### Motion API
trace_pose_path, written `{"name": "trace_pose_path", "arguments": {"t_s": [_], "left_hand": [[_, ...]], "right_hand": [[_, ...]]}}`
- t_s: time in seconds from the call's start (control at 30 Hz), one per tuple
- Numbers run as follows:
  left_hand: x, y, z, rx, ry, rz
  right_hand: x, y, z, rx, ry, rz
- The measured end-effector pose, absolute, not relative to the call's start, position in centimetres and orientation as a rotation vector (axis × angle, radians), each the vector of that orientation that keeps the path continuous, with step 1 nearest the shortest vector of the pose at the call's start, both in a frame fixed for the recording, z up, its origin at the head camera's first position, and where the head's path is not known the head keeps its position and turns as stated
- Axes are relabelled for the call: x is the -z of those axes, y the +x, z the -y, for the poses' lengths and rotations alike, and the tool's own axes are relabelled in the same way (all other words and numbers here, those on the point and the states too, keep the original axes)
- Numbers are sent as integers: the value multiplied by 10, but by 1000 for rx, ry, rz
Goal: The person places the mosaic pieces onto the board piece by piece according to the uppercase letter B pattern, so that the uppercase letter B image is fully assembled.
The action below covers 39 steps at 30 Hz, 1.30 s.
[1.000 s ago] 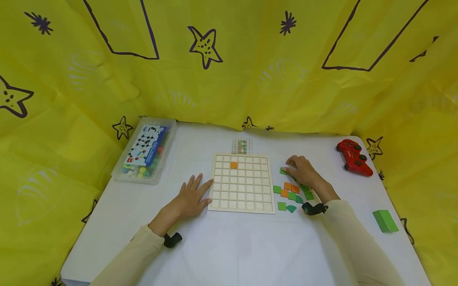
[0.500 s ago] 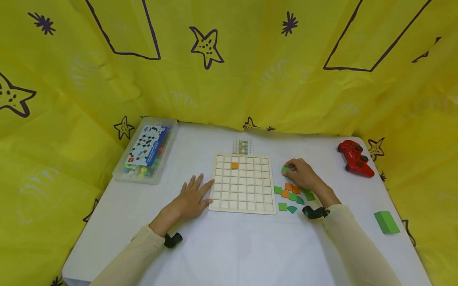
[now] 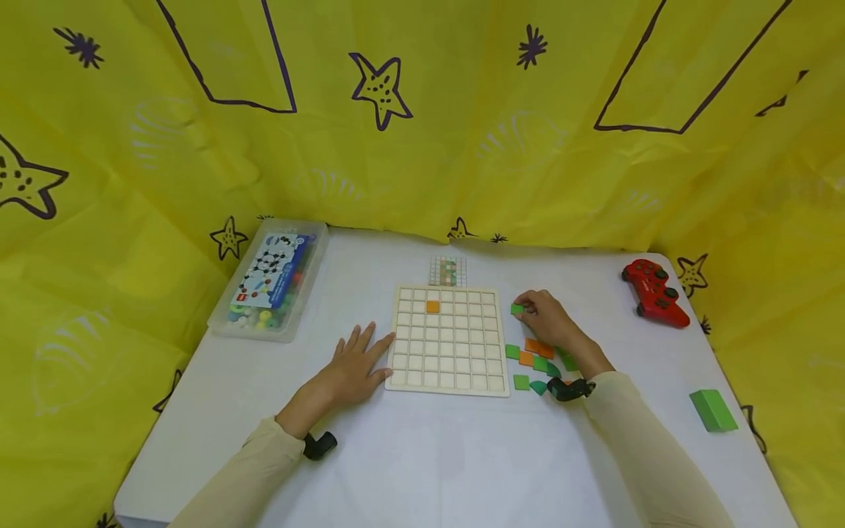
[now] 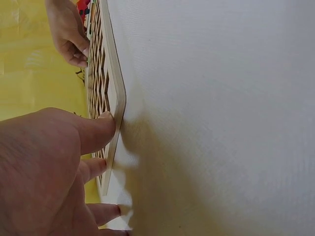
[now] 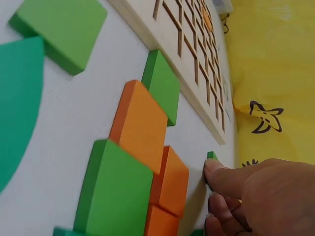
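Note:
My right hand [image 3: 546, 319] pinches a green square tile [image 3: 517, 309] between thumb and fingers, just right of the wooden grid board [image 3: 439, 348]. Only a small corner of that tile shows past the thumb in the right wrist view. One orange square tile [image 3: 432, 306] lies in a cell near the board's top. My left hand [image 3: 346, 372] is spread flat, with its thumb and index fingertip touching the board's left edge. Below my right hand lie loose orange tiles [image 5: 140, 125], green squares [image 5: 115, 189] and dark green quarter-round pieces [image 3: 538, 387], partly hidden by the wrist.
A small card with a coloured grid pattern [image 3: 447, 271] lies behind the board. At the back left stands a clear plastic box [image 3: 290, 323] of coloured parts. A red game controller [image 3: 655, 292] and a green block [image 3: 713, 411] lie on the right.
My right hand has lifted the green tile slightly and moved it left, closer to the board's right edge. My left hand has stayed in place.

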<state>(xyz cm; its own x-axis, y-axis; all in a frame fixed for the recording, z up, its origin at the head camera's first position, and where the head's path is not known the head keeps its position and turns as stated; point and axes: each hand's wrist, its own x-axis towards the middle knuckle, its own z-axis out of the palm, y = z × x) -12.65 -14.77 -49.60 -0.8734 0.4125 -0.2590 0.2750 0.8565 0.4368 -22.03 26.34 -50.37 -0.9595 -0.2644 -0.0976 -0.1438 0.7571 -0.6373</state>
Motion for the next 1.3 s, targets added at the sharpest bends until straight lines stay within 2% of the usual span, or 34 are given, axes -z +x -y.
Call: {"name": "trace_pose_path", "arguments": {"t_s": [0.33,0.77,1.3], "left_hand": [[495,-125,148,-531,511,-2688],[496,-125,147,-531,511,-2698],[499,-128,148,-526,509,-2690]], "right_hand": [[494,-229,-234,1046,-324,-2723],[490,-229,-169,1036,-487,-2609],[495,-230,-142,964,-598,-2640]]}}
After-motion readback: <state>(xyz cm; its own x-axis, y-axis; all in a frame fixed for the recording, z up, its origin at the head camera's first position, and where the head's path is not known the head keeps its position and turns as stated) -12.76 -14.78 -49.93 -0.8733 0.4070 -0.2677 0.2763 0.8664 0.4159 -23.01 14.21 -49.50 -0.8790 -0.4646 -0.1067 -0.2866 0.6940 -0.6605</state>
